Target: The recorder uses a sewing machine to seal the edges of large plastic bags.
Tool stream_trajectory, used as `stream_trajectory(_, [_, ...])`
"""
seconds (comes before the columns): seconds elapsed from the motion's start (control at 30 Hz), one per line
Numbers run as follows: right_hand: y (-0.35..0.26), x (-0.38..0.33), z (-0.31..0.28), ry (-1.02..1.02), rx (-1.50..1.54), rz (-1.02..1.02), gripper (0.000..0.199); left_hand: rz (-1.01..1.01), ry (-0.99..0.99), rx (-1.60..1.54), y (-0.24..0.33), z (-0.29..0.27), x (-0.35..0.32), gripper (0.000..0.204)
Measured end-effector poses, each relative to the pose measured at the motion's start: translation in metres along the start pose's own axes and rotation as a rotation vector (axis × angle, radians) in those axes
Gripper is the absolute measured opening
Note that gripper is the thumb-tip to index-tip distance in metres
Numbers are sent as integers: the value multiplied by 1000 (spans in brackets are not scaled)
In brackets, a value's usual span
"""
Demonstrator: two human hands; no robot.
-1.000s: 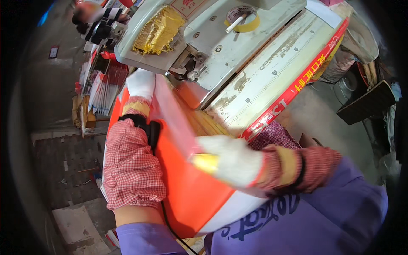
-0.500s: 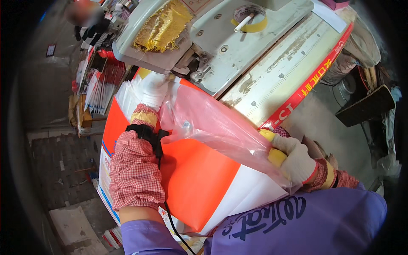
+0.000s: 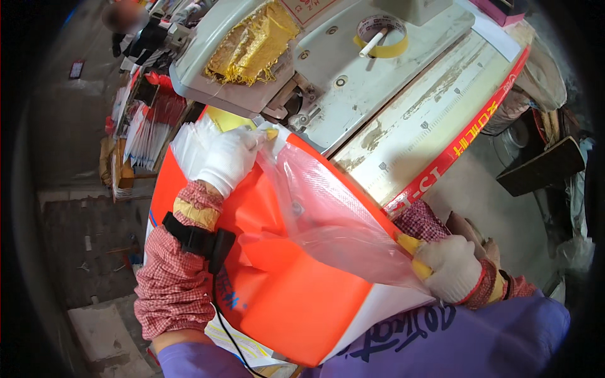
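An orange-and-white bag (image 3: 296, 296) lies across my lap and against the sewing machine (image 3: 353, 82). A clear plastic liner (image 3: 321, 214) spreads along its far edge. My left hand (image 3: 230, 157), in a white glove with yellow tape on the fingertips, pinches the bag's upper edge close to the machine's needle area. At the right end of that edge, my right hand (image 3: 447, 264), gloved the same way, grips the bag and liner together. The edge is stretched between both hands, running along the machine's flat bed. White folded plastic (image 3: 189, 145) shows beside my left wrist.
A tape roll (image 3: 384, 38) with a white stick in it rests on the machine. Yellow woven cloth (image 3: 252, 44) covers part of the machine head. Stacked folded bags (image 3: 151, 132) stand at the left. A dark board (image 3: 542, 167) juts out at the right.
My left hand has shifted its hold along the bag's edge, slightly right and down. My right hand has moved a little down and right. The liner lies flatter, and more orange surface shows.
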State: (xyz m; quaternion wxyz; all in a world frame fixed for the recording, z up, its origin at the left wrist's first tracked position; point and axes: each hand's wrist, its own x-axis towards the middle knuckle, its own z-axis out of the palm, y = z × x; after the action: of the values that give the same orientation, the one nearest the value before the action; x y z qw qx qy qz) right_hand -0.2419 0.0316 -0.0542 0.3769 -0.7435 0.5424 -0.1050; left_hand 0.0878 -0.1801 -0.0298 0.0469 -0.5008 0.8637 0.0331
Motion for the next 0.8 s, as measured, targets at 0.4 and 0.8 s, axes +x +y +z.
stream_trajectory(0.4, [-64, 170, 24, 693, 308, -636, 10, -161, 426, 320, -120, -63, 83, 19])
stream_trajectory(0.8, [-35, 268, -36, -431, 209, -424, 19, 440, -36, 349, 143, -139, -4, 12])
